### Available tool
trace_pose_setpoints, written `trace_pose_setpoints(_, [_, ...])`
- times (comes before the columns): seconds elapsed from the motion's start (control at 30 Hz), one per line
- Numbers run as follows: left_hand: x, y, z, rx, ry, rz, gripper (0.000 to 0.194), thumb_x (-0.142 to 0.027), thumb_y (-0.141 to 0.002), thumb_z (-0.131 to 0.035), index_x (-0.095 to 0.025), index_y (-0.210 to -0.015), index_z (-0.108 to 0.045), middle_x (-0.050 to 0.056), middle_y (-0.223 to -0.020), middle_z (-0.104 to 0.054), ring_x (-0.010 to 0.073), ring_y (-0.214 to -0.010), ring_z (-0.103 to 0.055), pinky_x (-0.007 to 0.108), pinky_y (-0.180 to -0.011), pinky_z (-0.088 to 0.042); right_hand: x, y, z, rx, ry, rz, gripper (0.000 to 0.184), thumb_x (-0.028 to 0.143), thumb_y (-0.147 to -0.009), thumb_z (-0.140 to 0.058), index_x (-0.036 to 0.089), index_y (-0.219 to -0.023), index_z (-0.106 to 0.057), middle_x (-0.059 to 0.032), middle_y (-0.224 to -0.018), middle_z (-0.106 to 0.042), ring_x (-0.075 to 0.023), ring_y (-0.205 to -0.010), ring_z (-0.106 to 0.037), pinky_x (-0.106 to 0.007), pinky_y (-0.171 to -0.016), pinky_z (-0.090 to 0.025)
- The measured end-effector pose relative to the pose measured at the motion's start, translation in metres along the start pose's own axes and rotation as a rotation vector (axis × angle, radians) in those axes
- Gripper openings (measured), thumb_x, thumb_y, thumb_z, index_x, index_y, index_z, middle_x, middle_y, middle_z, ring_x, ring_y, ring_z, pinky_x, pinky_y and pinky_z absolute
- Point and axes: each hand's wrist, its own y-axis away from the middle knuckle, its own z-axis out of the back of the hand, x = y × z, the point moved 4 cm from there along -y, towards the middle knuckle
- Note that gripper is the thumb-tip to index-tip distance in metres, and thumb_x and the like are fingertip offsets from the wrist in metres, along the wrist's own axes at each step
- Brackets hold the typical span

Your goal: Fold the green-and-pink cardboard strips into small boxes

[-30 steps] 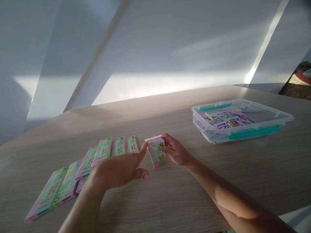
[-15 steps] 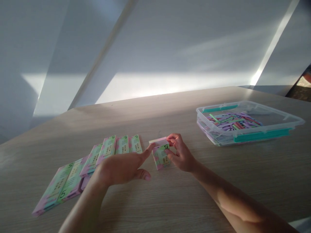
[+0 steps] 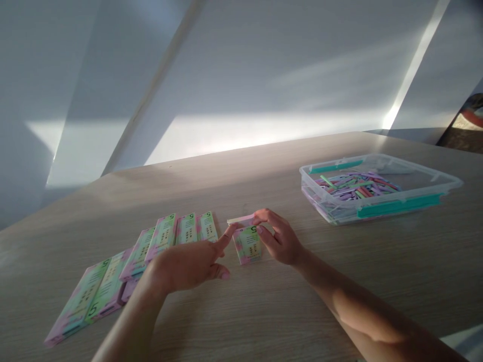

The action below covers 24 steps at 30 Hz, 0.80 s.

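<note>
A small pink and green box (image 3: 247, 243) lies on the wooden table (image 3: 264, 301) with its end flap raised. My right hand (image 3: 277, 239) is closed on the box's far end, fingers on the flap. My left hand (image 3: 192, 261) hovers just left of it, forefinger stretched out and touching the box's upper left corner, other fingers curled. To the left, several identical boxes (image 3: 166, 235) marked "5" lie side by side in a row that runs toward the near left.
A clear plastic tub (image 3: 377, 188) with teal clips stands at the right, holding several coloured sticks. A white wall rises behind the table's far edge. The near table edge shows at the bottom right.
My right fingers have shifted up onto the raised flap at the box's far end. My left forefinger stays at the box's corner. The box has barely moved.
</note>
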Motion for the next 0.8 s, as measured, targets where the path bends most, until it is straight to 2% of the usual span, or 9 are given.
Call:
trace_pose_setpoints(0.2, [-0.004, 0.001, 0.001, 0.016, 0.027, 0.014, 0.09, -0.025, -0.104, -0.051, -0.022, -0.155, 0.022, 0.017, -0.135, -0.062, 0.0262, -0.119, -0.063, 0.039, -0.094, -0.049, 0.0, 0.001, -0.011, -0.081, -0.184, -0.106, 0.005, 0.026, -0.099, -0.049, 0.023, -0.103, -0.051, -0.0114, -0.115, -0.066, -0.0226, -0.109, -0.063, -0.04, -0.095, -0.049])
trace_pose_setpoints(0.37, [-0.006, 0.002, 0.004, 0.035, 0.033, 0.034, 0.088, -0.017, -0.102, -0.053, -0.023, -0.157, 0.016, 0.015, -0.133, -0.064, 0.0249, -0.115, -0.064, 0.039, -0.095, -0.049, 0.003, 0.0, -0.019, -0.134, -0.4, -0.157, 0.018, 0.036, -0.102, -0.046, 0.023, -0.115, -0.046, -0.0106, -0.114, -0.065, -0.0208, -0.105, -0.064, -0.038, -0.092, -0.051])
trace_pose_setpoints(0.47, [-0.008, 0.002, 0.005, 0.048, 0.034, 0.033, 0.086, -0.015, -0.101, -0.054, -0.021, -0.159, 0.01, 0.014, -0.133, -0.065, 0.0245, -0.116, -0.064, 0.037, -0.095, -0.049, 0.004, -0.002, -0.02, -0.108, -0.386, -0.153, 0.022, 0.038, -0.103, -0.043, 0.022, -0.113, -0.055, -0.0101, -0.111, -0.067, -0.021, -0.106, -0.064, -0.038, -0.094, -0.049])
trace_pose_setpoints(0.63, [-0.007, 0.001, 0.003, 0.046, -0.02, 0.047, 0.068, -0.019, -0.103, -0.049, -0.01, -0.158, -0.01, 0.016, -0.133, -0.064, 0.0274, -0.118, -0.063, 0.037, -0.097, -0.049, 0.002, -0.005, -0.021, -0.053, -0.411, -0.155, 0.027, 0.041, -0.101, -0.047, 0.019, -0.099, -0.064, -0.0099, -0.108, -0.07, -0.0217, -0.105, -0.066, -0.037, -0.093, -0.05])
trace_pose_setpoints(0.8, [-0.005, 0.001, 0.0, 0.041, -0.013, 0.065, 0.07, -0.021, -0.103, -0.05, -0.012, -0.159, -0.008, 0.014, -0.134, -0.063, 0.0266, -0.12, -0.061, 0.036, -0.097, -0.05, -0.007, -0.006, -0.021, -0.048, -0.338, -0.21, 0.024, 0.041, -0.098, -0.054, 0.02, -0.103, -0.064, -0.007, -0.101, -0.072, -0.0186, -0.09, -0.067, -0.03, -0.079, -0.052])
